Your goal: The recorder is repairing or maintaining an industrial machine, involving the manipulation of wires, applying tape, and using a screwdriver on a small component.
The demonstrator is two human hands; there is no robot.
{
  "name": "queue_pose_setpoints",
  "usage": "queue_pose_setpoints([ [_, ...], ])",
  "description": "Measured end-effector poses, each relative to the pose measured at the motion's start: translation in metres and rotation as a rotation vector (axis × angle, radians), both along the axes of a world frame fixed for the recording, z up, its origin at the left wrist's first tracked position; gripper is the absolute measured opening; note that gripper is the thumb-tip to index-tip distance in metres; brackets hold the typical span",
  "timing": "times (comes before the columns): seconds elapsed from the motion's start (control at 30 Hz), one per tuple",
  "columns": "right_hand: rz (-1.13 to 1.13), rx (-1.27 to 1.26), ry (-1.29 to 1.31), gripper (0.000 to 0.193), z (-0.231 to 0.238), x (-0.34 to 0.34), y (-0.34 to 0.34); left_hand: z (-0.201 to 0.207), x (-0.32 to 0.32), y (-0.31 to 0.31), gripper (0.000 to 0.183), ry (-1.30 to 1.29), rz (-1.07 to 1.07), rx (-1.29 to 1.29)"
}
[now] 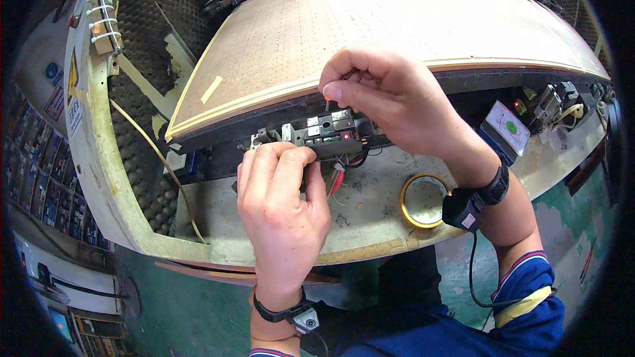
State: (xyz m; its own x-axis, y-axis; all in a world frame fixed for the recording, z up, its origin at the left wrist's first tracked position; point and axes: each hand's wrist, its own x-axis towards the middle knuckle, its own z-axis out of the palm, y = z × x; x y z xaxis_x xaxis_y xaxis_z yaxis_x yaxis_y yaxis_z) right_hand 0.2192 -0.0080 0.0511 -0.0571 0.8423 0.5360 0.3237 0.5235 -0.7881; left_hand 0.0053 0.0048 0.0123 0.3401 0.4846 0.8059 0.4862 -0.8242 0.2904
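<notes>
My right hand (390,96) is raised over a narrow metal fixture (331,127), its thumb and forefinger pinched together. A thin, short pin-like piece (327,104) points down from the pinch; its exact kind is too small to tell. The fixture has dark and silver blocks, a round hole on top and a small lit red lamp (346,137). At its left front, my left hand (281,192) is closed with bent fingers against the fixture. Its fingertips are hidden, so what they grip cannot be made out.
Behind the fixture lies a large brown perforated board (291,33) edged with yellowish tape. A tape roll (424,201) sits on the worn ledge (370,215) beside my right wrist. Further right stand a small box with a green dot (508,125) and another metal fixture (559,102). Red-sleeved wires (338,177) hang in front.
</notes>
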Motion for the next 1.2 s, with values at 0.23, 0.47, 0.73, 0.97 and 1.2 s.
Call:
queue_pose_setpoints([
  [0.23,-0.044,0.002,-0.125,0.006,-0.003,-0.001,0.002,0.0,0.0,0.0,0.021,-0.002,-0.002,0.006],
  [0.47,-0.069,0.023,-0.204,0.004,-0.003,-0.003,0.001,-0.001,0.0,0.001,0.021,-0.005,-0.008,0.003],
  [0.73,-0.104,0.108,-0.342,0.006,-0.002,-0.003,0.002,-0.004,-0.002,0.004,0.023,-0.008,-0.033,0.01],
  [0.97,-0.021,0.089,0.016,0.01,0.001,0.003,-0.003,-0.003,-0.001,0.002,0.023,-0.013,-0.013,0.004],
  [1.2,0.018,-0.194,0.368,0.02,0.019,0.027,-0.041,-0.002,0.001,0.001,0.023,-0.013,-0.013,0.001],
])
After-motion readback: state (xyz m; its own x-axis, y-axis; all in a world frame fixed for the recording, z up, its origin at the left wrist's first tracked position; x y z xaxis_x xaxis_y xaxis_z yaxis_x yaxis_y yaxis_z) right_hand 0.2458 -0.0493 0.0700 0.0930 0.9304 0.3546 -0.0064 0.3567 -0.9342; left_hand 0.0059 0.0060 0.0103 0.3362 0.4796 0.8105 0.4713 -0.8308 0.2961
